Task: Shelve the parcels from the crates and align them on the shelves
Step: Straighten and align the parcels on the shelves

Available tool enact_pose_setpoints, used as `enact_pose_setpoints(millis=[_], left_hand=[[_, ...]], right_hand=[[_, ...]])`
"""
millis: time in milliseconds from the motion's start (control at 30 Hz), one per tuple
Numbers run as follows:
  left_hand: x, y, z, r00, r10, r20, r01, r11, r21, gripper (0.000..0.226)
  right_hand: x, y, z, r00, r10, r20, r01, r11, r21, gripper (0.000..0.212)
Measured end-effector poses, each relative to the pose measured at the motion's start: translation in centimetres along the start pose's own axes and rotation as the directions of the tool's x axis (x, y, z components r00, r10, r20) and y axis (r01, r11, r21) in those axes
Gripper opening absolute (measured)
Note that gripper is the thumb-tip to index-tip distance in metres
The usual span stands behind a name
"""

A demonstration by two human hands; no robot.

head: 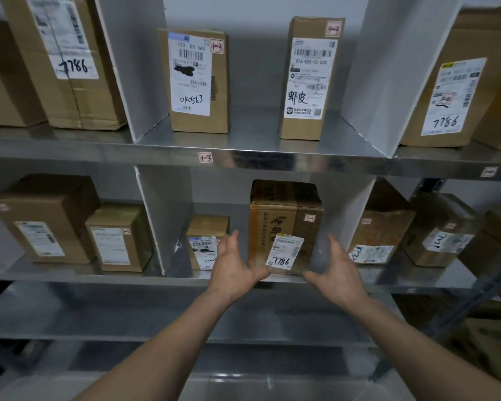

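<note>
left bay: two parcels (45,218) stand on the middle shelf (70,274), labels facing you. Looks like the alignment convention, labels out for scanning.
divider: white panel (159,215) splits left bay from centre bay, so each parcel has to sit fully inside its own slot.
small box: small parcel (204,241) sits left in the centre bay, set back from the shelf lip, label forward. Your left hand partly covers its right edge.
left hand: your left hand (233,263) is open, fingers straight, palm facing the box's left side, thumb at its lower front corner. Gripping nothing; contact with the side can't be confirmed.
task parcel: the 7786 box (284,224) stands upright on the middle shelf, centre bay, front face near the lip, label out. Reads as already placed.
right hand: your right hand (337,270) mirrors it, open, palm inward beside the box's right face, thumb by the lower corner. Holding nothing.
why this pose: flat palms either side suit squaring the box, not lifting it.
step: likely final alignment.
upper shelf: two parcels (198,82) above, upright, labels forward, well apart.
right bay: tilted parcels (383,227) with skewed labels; probably need straightening.
</note>
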State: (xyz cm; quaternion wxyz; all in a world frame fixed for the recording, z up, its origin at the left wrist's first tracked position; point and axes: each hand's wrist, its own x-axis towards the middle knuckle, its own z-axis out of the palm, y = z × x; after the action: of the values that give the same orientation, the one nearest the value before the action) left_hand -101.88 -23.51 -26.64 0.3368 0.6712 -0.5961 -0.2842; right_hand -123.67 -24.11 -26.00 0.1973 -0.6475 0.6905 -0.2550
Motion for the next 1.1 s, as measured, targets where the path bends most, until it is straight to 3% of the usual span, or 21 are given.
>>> enact_pose_setpoints(millis=[267,567,733,1100], left_hand=[[5.2,0.7,1.1,0.997,-0.069,0.035,0.07,0.997,-0.038,0.115],[10.5,1.7,2.8,0.981,-0.182,0.065,0.193,0.955,-0.226,0.122],[12.3,1.1,3.6,0.987,-0.121,0.107,0.146,0.951,-0.274,0.085],[15.7,1.3,4.6,0.987,-0.08,0.137,0.112,0.964,-0.242,0.076]], right_hand=[[5.6,0.5,1.5,0.987,0.152,0.06,-0.161,0.968,0.193,0.104],[11.8,1.7,2.8,0.98,0.162,0.117,-0.192,0.923,0.334,0.086],[13.5,1.9,4.1,0.973,0.178,0.149,-0.226,0.875,0.429,0.065],[16.8,2.0,5.0,0.944,0.303,0.129,-0.325,0.788,0.524,0.04]])
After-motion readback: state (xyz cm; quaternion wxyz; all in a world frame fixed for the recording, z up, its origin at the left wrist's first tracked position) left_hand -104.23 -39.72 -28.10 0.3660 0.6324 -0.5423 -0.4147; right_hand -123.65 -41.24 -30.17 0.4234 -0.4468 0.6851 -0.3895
